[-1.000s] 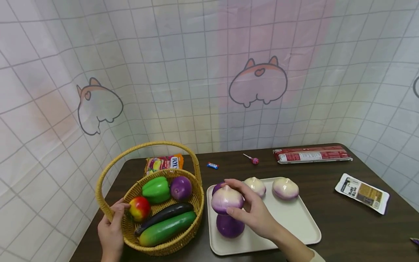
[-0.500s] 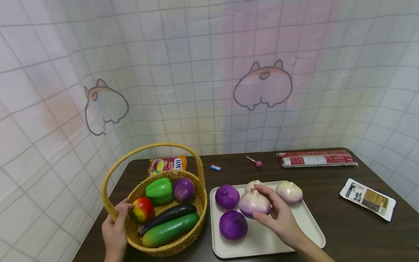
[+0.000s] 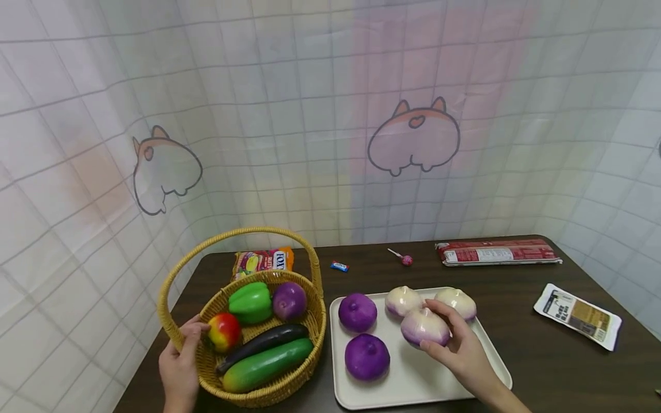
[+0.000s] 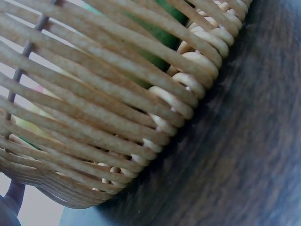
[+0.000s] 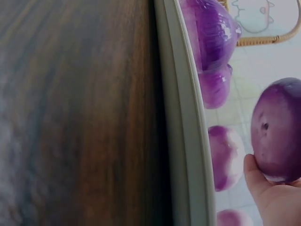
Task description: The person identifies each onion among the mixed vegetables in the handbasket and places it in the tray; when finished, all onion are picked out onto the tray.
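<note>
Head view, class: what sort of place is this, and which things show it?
Probably a staged tabletop set, not a real kitchen: a cartoon-print curtain hangs behind a dark table, and plastic-looking vegetables fill a wicker basket and a tray.

Woven wicker basket (image 3: 289, 384), glossy onion (image 3: 425, 327)

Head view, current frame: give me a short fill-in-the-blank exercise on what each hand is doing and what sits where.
1. The right hand holds a pale onion over the ____.
2. The left hand grips the rim of the ____.
3. Counting the held one, the tray area shows ____ onions.
4. The red-and-yellow apple lies inside the ____.

Missing words: tray; basket; five; basket
</note>
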Available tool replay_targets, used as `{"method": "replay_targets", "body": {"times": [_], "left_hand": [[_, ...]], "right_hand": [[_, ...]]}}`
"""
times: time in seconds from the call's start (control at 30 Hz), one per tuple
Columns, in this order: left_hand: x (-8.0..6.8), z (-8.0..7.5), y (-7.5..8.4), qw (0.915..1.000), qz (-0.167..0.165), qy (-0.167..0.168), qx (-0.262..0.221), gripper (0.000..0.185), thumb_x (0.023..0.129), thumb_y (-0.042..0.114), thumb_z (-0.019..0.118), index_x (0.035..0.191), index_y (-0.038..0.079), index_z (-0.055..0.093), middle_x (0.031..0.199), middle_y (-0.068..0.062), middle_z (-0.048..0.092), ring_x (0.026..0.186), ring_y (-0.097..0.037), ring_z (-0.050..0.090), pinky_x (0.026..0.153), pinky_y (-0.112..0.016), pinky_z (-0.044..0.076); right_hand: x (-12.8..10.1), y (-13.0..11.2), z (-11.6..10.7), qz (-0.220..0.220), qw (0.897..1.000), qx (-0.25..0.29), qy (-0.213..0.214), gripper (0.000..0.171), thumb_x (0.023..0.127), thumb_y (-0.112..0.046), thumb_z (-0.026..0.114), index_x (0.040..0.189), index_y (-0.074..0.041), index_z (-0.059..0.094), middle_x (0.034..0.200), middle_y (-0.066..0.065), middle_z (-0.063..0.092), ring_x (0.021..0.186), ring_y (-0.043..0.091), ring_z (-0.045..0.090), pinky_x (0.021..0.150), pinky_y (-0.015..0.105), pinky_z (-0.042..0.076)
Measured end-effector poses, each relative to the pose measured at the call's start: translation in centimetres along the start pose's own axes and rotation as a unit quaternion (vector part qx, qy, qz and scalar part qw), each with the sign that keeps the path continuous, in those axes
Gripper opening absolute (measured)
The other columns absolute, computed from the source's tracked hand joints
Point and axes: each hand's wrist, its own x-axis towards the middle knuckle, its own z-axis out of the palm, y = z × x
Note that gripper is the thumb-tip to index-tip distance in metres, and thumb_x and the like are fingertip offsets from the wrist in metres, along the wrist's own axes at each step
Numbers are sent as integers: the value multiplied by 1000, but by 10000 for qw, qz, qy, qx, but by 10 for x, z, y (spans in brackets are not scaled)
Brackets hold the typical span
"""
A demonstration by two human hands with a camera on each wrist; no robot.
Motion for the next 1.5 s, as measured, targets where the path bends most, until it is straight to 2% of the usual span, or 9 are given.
{"method": "replay_targets", "body": {"times": [0.17, 0.4, 0.5, 0.63, 0.73, 0.9, 1.07, 1.33, 1.5], "left_hand": [[-1, 2, 0, 9999, 58, -77, 68, 31, 98, 21, 61, 99, -10, 63, 96, 7, 72, 111, -4, 57, 86, -11, 41], [-1, 1, -1, 9998, 193, -35, -9, 30, 98, 18, 61, 98, -11, 62, 93, 5, 73, 111, -4, 57, 86, -11, 42], [-1, 0, -1, 9998, 209, -10, 46, 29, 98, 18, 61, 98, -11, 63, 93, 6, 73, 110, -3, 57, 86, -10, 42], [-2, 1, -1, 9997, 221, 24, 43, 29, 98, 18, 61, 97, -11, 63, 93, 6, 72, 110, -4, 58, 87, -10, 42], [-2, 1, -2, 9997, 246, 36, -5, 29, 98, 17, 61, 96, -12, 63, 92, 5, 72, 110, -5, 58, 87, -10, 42], [-2, 2, -1, 9996, 293, 9, -34, 29, 98, 17, 61, 96, -12, 63, 92, 5, 72, 111, -6, 57, 88, -10, 42], [-3, 3, -1, 9995, 294, 34, -90, 29, 98, 16, 60, 95, -13, 62, 88, 6, 72, 112, -8, 57, 89, -11, 42], [-3, 3, -1, 9994, 325, 102, -95, 29, 98, 16, 60, 93, -13, 60, 85, 10, 71, 110, -8, 58, 88, -11, 42], [-3, 3, 0, 9993, 350, 67, -83, 29, 98, 16, 60, 93, -13, 61, 85, 11, 71, 110, -8, 58, 88, -11, 42]], "right_hand": [[-5, 5, -6, -100, 9987, -502, 61, 62, 78, 20, 63, 134, 16, 37, 136, -1, 49, 124, 4, 47, 97, 11, 41], [-7, 8, -14, -28, 9877, -1552, -198, 60, 74, 7, 77, 128, 5, 52, 131, 11, 47, 119, 1, 46, 92, 12, 44], [-9, 12, -15, 128, 9822, -1848, -300, 59, 74, -1, 82, 127, -1, 56, 132, 10, 47, 124, -3, 39, 93, 11, 41], [-11, 19, -16, 171, 9770, -2099, -344, 59, 73, -7, 85, 125, -9, 57, 129, 7, 51, 124, -5, 40, 96, 7, 36], [-13, 24, -17, 193, 9765, -2117, -350, 60, 72, -7, 85, 125, -9, 57, 127, 8, 52, 118, -4, 46, 95, 7, 36], [-14, 28, -19, 294, 9760, -2138, -305, 62, 71, -8, 86, 125, -9, 56, 125, 7, 54, 115, -4, 48, 96, 6, 34], [-13, 27, -19, 248, 9790, -1970, -455, 64, 72, -7, 85, 128, -7, 54, 125, 9, 55, 114, -1, 51, 96, 7, 36], [-12, 29, -20, -27, 9816, -1779, -697, 65, 72, -5, 85, 128, -4, 54, 129, 16, 52, 123, 1, 46, 101, 8, 32], [-13, 30, -20, -26, 9819, -1754, -708, 67, 70, -5, 86, 130, -3, 54, 129, 15, 50, 123, 1, 45, 101, 7, 33]]}}
